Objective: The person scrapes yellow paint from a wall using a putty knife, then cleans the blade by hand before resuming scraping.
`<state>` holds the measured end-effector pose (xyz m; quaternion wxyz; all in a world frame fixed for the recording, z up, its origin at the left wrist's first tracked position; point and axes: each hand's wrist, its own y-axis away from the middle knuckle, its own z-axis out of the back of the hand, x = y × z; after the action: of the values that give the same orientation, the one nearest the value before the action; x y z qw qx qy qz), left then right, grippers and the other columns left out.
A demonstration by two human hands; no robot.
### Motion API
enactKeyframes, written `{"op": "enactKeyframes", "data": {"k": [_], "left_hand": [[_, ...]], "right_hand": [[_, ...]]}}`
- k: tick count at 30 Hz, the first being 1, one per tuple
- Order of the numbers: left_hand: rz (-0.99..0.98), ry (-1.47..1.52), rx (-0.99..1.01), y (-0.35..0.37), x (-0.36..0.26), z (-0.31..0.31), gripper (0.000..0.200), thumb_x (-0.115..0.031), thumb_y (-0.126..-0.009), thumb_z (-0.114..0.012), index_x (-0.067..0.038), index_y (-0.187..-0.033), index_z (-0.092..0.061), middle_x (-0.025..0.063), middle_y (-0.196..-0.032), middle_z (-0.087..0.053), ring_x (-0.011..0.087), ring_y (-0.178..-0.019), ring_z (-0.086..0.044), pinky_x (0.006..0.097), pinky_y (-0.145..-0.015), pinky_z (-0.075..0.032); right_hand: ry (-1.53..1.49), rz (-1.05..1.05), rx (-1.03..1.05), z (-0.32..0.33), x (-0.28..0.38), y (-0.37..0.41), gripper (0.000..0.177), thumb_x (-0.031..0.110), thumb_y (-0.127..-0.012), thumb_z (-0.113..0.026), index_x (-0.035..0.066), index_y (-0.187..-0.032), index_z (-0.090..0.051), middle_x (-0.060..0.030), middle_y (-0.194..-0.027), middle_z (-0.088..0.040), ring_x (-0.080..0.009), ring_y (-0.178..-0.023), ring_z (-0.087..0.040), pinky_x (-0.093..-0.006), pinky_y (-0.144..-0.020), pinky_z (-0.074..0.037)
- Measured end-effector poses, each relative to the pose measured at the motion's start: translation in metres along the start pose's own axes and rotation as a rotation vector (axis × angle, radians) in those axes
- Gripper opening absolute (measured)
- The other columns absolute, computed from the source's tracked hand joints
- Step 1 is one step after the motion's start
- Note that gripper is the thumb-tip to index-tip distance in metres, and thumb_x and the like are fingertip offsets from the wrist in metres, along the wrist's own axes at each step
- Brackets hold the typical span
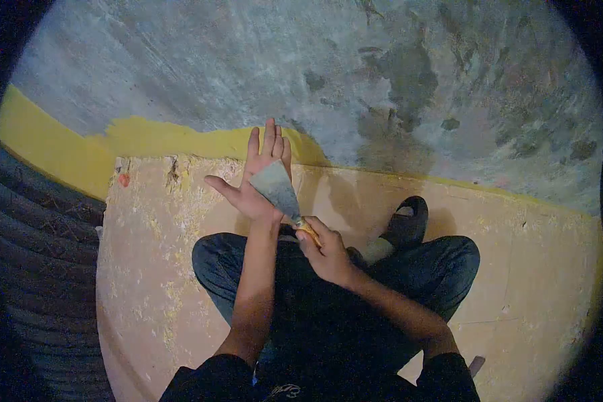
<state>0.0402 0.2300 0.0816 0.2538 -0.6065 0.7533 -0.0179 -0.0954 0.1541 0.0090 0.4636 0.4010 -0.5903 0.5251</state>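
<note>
My right hand point(326, 252) is wrapped round the yellowish handle of a putty knife point(277, 190). The wide flat metal blade points up and to the left, overlapping the palm of my left hand point(260, 181) in this view. That left hand is palm up, its thumb spread out to the side and its fingers stretched toward the wall. Behind the fingertips runs a yellow band along the foot of the grey wall point(234, 74).
My crossed legs in dark trousers point(442, 264) and a dark sandal point(409, 218) are on the pale, flaking floor point(154, 268). Dark ridged stacked shapes point(40, 268) stand along the left. Damp-looking dark patches point(405, 80) mark the wall. A small red thing point(124, 179) lies near the floor's left corner.
</note>
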Motion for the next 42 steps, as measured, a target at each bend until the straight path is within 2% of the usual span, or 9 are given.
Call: {"op": "enactKeyframes", "data": {"k": [7, 10, 16, 18, 22, 26, 38, 40, 42], "left_hand": [[-0.021, -0.194, 0.092, -0.001, 0.013, 0.009, 0.136, -0.09, -0.062, -0.053, 0.001, -0.151, -0.006, 0.0241, -0.157, -0.011, 0.0325, -0.146, -0.011, 0.0413, -0.12, -0.007], [0.019, -0.201, 0.135, 0.003, 0.017, 0.017, 0.138, -0.091, -0.06, -0.053, 0.0, -0.152, -0.005, 0.0237, -0.158, -0.007, 0.0319, -0.147, -0.007, 0.0403, -0.12, -0.004], [-0.008, -0.2, 0.139, 0.007, 0.009, 0.018, 0.141, -0.093, -0.057, -0.053, 0.0, -0.152, -0.007, 0.0241, -0.159, -0.002, 0.0324, -0.148, 0.001, 0.0423, -0.12, -0.004], [-0.04, -0.263, 0.144, 0.01, 0.003, 0.002, 0.138, -0.089, -0.057, -0.06, -0.002, -0.152, -0.012, 0.0243, -0.158, -0.004, 0.0333, -0.148, -0.003, 0.043, -0.12, -0.005], [-0.108, -0.186, 0.134, 0.002, 0.003, -0.006, 0.136, -0.083, -0.056, -0.068, -0.003, -0.152, -0.015, 0.0242, -0.158, -0.005, 0.0332, -0.147, -0.006, 0.0422, -0.12, -0.007], [-0.162, -0.257, 0.168, 0.001, 0.006, 0.001, 0.135, -0.078, -0.057, -0.072, -0.004, -0.152, -0.011, 0.0239, -0.159, -0.002, 0.0317, -0.147, -0.007, 0.0403, -0.12, -0.008], [-0.129, -0.466, 0.174, 0.004, 0.015, 0.014, 0.148, -0.088, -0.046, -0.065, -0.009, -0.154, -0.004, 0.0237, -0.159, 0.0, 0.0319, -0.149, 0.0, 0.0391, -0.119, -0.006], [-0.03, -0.577, 0.008, 0.001, 0.018, 0.016, 0.15, -0.09, -0.043, -0.063, -0.01, -0.154, -0.002, 0.0223, -0.16, 0.001, 0.0304, -0.149, 0.0, 0.0388, -0.12, -0.005], [-0.053, -0.511, 0.188, 0.002, 0.019, 0.035, 0.15, -0.089, -0.043, -0.064, -0.011, -0.155, -0.002, 0.0205, -0.16, 0.001, 0.0277, -0.149, 0.0, 0.0379, -0.12, -0.004]], "right_hand": [[-0.325, -0.169, 0.085, -0.006, 0.006, 0.013, 0.018, 0.013, -0.099, -0.051, 0.002, -0.112, -0.056, 0.0028, -0.07, -0.048, -0.0035, -0.058, -0.044, -0.021, -0.049, -0.037], [-0.192, -0.144, 0.059, -0.008, 0.013, 0.016, 0.021, 0.019, -0.099, -0.054, 0.002, -0.111, -0.057, 0.0003, -0.078, -0.057, -0.0066, -0.068, -0.051, -0.0254, -0.062, -0.045], [-0.353, -0.242, 0.108, 0.015, 0.027, 0.001, 0.021, 0.022, -0.101, -0.051, 0.004, -0.111, -0.056, 0.0035, -0.07, -0.049, -0.0038, -0.057, -0.044, -0.0212, -0.05, -0.036], [-0.129, -0.364, 0.048, 0.025, 0.031, -0.005, 0.022, 0.022, -0.099, -0.053, 0.003, -0.111, -0.058, -0.0043, -0.084, -0.062, -0.0122, -0.071, -0.057, -0.0299, -0.066, -0.047], [-0.24, 0.011, -0.078, -0.013, -0.004, 0.012, 0.022, 0.022, -0.102, -0.047, 0.002, -0.11, -0.055, 0.0046, -0.066, -0.045, -0.003, -0.055, -0.04, -0.0203, -0.05, -0.034], [-0.356, -0.231, 0.012, -0.008, 0.028, 0.02, 0.021, 0.021, -0.103, -0.046, 0.003, -0.11, -0.053, 0.0026, -0.064, -0.045, -0.0034, -0.049, -0.039, -0.0209, -0.043, -0.032], [-0.551, -0.351, 0.122, -0.005, 0.061, 0.031, 0.025, 0.026, -0.103, -0.044, 0.003, -0.112, -0.051, 0.0007, -0.063, -0.045, -0.004, -0.043, -0.037, -0.0205, -0.038, -0.032], [-0.599, -0.396, 0.148, -0.002, 0.065, 0.028, 0.028, 0.029, -0.104, -0.044, 0.003, -0.112, -0.051, -0.0005, -0.064, -0.045, -0.0045, -0.042, -0.038, -0.0207, -0.037, -0.032], [-0.613, -0.449, 0.151, 0.003, 0.066, 0.026, 0.031, 0.032, -0.103, -0.043, 0.003, -0.112, -0.051, -0.0009, -0.064, -0.045, -0.0048, -0.042, -0.038, -0.021, -0.036, -0.032]]}}
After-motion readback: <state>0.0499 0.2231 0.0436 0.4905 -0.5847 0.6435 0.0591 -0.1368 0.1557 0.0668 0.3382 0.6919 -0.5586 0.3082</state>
